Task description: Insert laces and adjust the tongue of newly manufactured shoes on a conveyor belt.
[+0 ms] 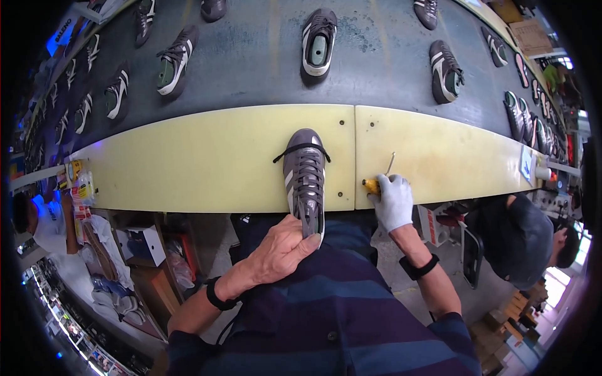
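A dark grey sneaker (308, 169) with pale side stripes lies on the yellow work surface, toe pointing away from me. Its laces run up the tongue, and a black lace end sticks out to each side near the toe. My bare left hand (279, 250) is closed around its heel end, thumb along the collar. To the right, my right hand (395, 203), in a pale grey glove, is closed on a tool with a yellow handle (372, 186). A thin metal shaft (391, 163) points up and away from the glove. Some of the tool is hidden under the fingers.
Beyond the yellow board (207, 156) runs a dark conveyor belt (251, 69) carrying several similar sneakers, one shoe (318, 47) straight ahead. A person in dark clothing (517, 238) is at the right, another in a light top (50, 222) at the left. An open white box (143, 244) stands lower left.
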Available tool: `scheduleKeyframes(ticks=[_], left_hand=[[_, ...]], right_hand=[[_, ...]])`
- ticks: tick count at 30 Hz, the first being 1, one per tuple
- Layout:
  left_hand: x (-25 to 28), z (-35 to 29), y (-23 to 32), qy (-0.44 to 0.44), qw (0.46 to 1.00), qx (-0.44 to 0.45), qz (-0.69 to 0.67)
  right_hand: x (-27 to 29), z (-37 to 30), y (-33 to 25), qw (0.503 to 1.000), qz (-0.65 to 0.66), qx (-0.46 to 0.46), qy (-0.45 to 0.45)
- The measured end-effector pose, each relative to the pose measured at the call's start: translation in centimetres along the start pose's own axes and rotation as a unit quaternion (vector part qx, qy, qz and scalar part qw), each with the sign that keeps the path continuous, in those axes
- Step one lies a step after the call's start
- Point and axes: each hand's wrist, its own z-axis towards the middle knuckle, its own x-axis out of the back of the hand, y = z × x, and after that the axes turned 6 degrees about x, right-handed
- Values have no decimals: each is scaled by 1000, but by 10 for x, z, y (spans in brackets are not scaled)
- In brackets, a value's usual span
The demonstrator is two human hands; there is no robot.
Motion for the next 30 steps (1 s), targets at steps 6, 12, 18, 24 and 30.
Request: scheduleKeyframes(ticks=[6, 12, 18, 24, 30], left_hand=[[-5, -7, -14, 27, 998, 17, -53], [4, -15, -13, -27, 990, 110, -85], [3, -8, -7, 8, 997, 43, -55], [5, -7, -5, -13, 998, 35, -45], [5, -3, -6, -6, 999, 34, -16]], right_hand=[[20, 19, -10, 911, 395, -110, 35], [57, 21, -68, 931, 322, 173, -26], [40, 29, -88, 953, 174, 247, -39], [62, 16, -87, 849, 475, 2, -232], [58, 13, -80, 807, 554, -63, -194]])
